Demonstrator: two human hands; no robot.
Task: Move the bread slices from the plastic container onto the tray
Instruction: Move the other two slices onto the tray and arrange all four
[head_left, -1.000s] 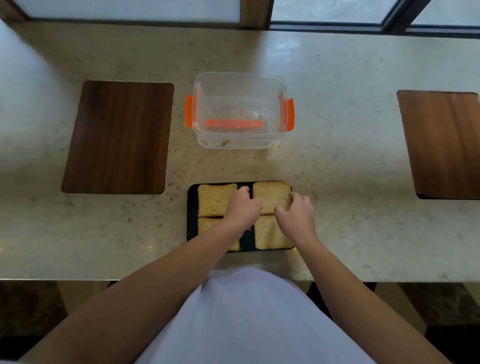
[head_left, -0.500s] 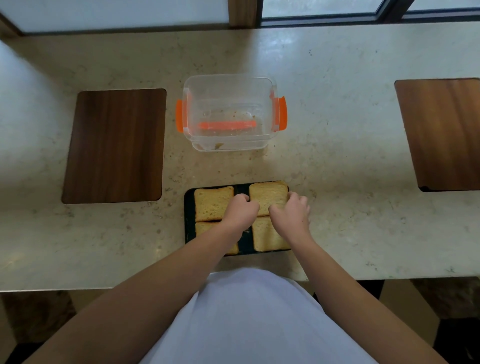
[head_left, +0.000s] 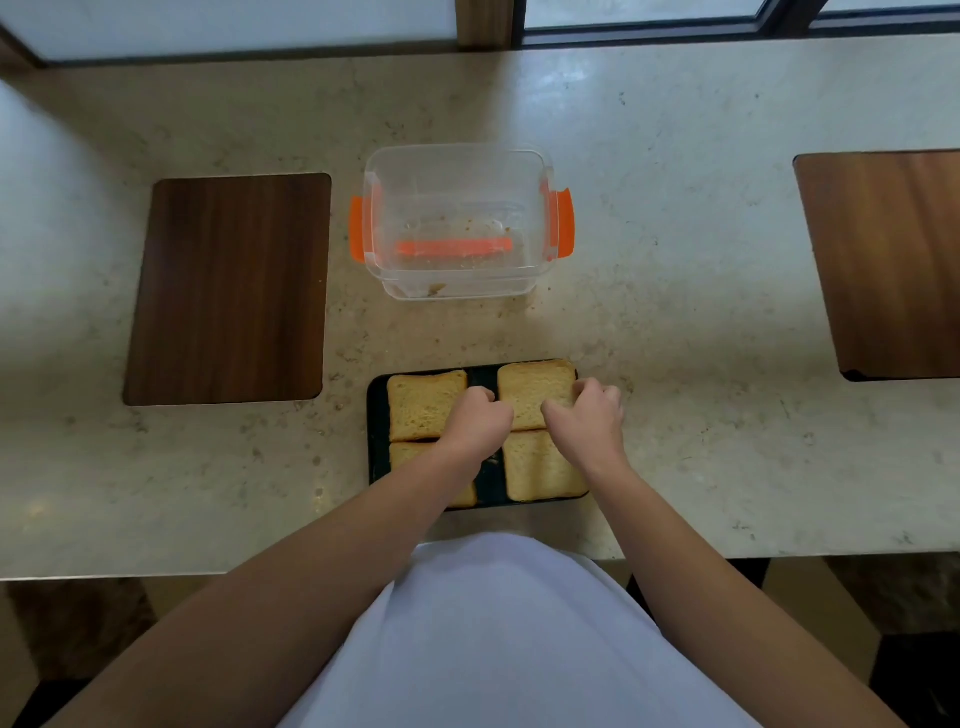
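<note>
A black tray (head_left: 376, 431) lies near the counter's front edge with several bread slices on it. The far left slice (head_left: 423, 402) and the near right slice (head_left: 540, 467) lie flat and uncovered. My left arm partly hides the near left slice (head_left: 408, 451). Both hands are curled on the far right slice (head_left: 535, 389): my left hand (head_left: 475, 421) at its left edge, my right hand (head_left: 587, 415) at its right edge with the thumb on top. The clear plastic container (head_left: 457, 156) with orange clips stands behind the tray and holds only crumbs.
Two dark wooden boards lie on the pale stone counter, one at the left (head_left: 228, 291) and one at the right (head_left: 893, 260). A window frame runs along the far edge. My white garment fills the bottom of the view.
Both hands stay on the far right slice, nudging it slightly. The view has shifted a little; the tray and the container have not moved.
</note>
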